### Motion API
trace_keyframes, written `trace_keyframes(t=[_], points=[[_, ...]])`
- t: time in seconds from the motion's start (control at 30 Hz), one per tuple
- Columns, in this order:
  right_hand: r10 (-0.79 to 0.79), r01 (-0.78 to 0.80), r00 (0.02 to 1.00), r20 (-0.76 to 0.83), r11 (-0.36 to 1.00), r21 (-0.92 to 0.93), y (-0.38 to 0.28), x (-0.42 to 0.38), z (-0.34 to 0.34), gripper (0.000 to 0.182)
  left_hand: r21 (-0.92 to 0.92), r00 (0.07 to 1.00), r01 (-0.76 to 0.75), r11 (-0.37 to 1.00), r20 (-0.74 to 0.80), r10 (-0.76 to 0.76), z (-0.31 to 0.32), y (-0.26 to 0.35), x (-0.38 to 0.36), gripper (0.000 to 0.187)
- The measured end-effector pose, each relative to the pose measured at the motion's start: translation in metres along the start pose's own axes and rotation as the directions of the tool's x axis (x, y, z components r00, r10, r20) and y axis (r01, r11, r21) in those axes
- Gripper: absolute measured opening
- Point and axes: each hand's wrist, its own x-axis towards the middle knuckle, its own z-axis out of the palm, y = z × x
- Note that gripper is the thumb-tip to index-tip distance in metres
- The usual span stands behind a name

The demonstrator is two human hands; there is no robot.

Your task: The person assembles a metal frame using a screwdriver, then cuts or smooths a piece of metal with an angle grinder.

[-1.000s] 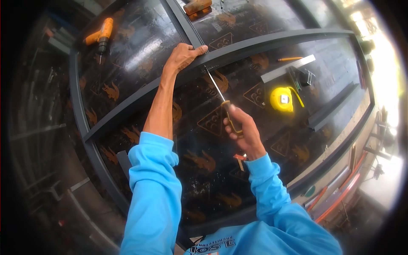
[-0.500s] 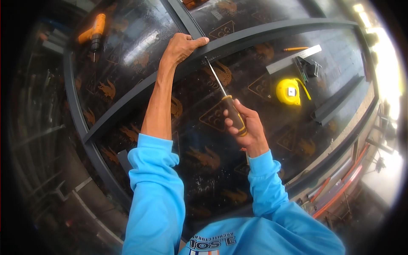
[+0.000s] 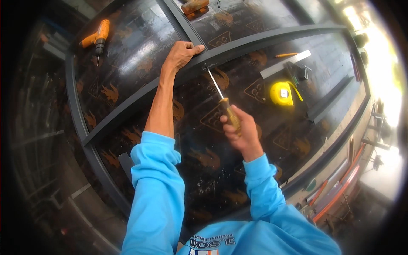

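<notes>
My right hand (image 3: 243,131) is closed round the handle of a screwdriver (image 3: 230,114). Its thin shaft points up and away, with the tip against the near side of a dark grey metal crossbar (image 3: 255,41). My left hand (image 3: 183,55) grips that crossbar from above, thumb stretched to the right, beside the joint where a second grey bar (image 3: 180,21) meets it. What the left fingertips press on is hidden behind the bar. The screwdriver's tip is too small to show what it sits in.
An orange cordless drill (image 3: 101,36) lies at the upper left on the dark printed board (image 3: 199,178). To the right are a yellow tape measure (image 3: 281,93), a flat metal strip (image 3: 285,64), a pencil (image 3: 287,55) and a loose grey profile (image 3: 330,100). A wooden-looking block (image 3: 194,6) lies at the top.
The view has shifted slightly, so the frame and tools sit a little lower. My right hand has turned on the screwdriver handle, its fingers now blurred. The left hand keeps its hold on the crossbar.
</notes>
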Motion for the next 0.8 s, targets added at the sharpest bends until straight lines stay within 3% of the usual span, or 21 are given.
trace_keyframes(t=[0.03,0.1,0.13,0.17,0.2,0.23,0.3,0.4,0.47,0.53,0.57,0.6,0.8], points=[[0.157,-0.171,0.984,0.082,0.964,0.204,0.001,-0.005,-0.006,0.031,0.011,1.0,-0.016,1.0,0.02,0.015,0.003,-0.006,-0.004,0.042],[0.323,-0.459,0.886,0.333,0.72,0.521,-0.009,0.003,-0.01,0.035,0.027,1.0,-0.018,0.999,0.015,0.017,0.0,0.002,-0.003,0.043],[0.326,-0.46,0.885,0.332,0.718,0.522,-0.007,-0.001,-0.005,0.035,0.036,1.0,0.008,0.999,0.018,-0.009,0.001,0.002,-0.007,0.043],[0.202,-0.244,0.966,0.161,0.918,0.312,-0.003,-0.009,0.002,0.04,-0.024,1.0,0.023,0.999,-0.002,-0.023,0.005,0.002,-0.007,0.046],[0.006,-0.007,0.999,0.035,0.999,0.032,-0.002,-0.011,0.011,0.045,-0.027,1.0,0.008,1.0,-0.003,-0.008,0.006,0.009,-0.005,0.046],[-0.466,0.398,0.884,-0.021,0.776,-0.49,0.031,0.0,0.011,0.049,0.044,1.0,0.018,0.999,-0.015,-0.018,0.008,0.012,-0.007,0.048],[-0.641,0.367,0.763,-0.081,0.534,-0.762,0.023,-0.016,0.027,0.042,0.121,0.999,0.031,0.992,-0.024,-0.029,0.01,0.01,-0.011,0.049],[-0.889,0.4,0.457,0.008,0.197,-0.895,0.027,-0.002,0.022,0.038,-0.007,1.0,0.013,1.0,-0.022,-0.013,0.006,0.015,-0.012,0.052],[-0.885,0.416,0.463,0.05,0.167,-0.894,0.028,-0.002,0.02,0.036,0.063,0.992,0.103,0.993,0.062,-0.107,0.001,0.017,-0.012,0.053],[-0.621,0.42,0.779,-0.085,0.618,-0.665,0.018,-0.001,0.015,0.031,0.027,0.987,0.124,0.992,0.1,-0.126,0.002,0.013,-0.007,0.053],[0.033,-0.031,0.997,-0.071,0.999,0.023,-0.003,-0.002,0.008,0.034,-0.011,0.992,0.093,0.996,0.091,-0.092,0.003,0.012,-0.005,0.054],[0.262,-0.305,0.952,0.159,0.851,0.426,-0.011,0.004,-0.005,0.037,-0.042,0.994,0.073,0.996,0.088,-0.069,0.005,0.01,-0.009,0.054],[0.275,-0.316,0.949,0.156,0.848,0.425,-0.007,0.0,-0.002,0.034,0.004,0.991,0.098,0.995,0.096,-0.098,0.002,0.011,-0.008,0.054]])
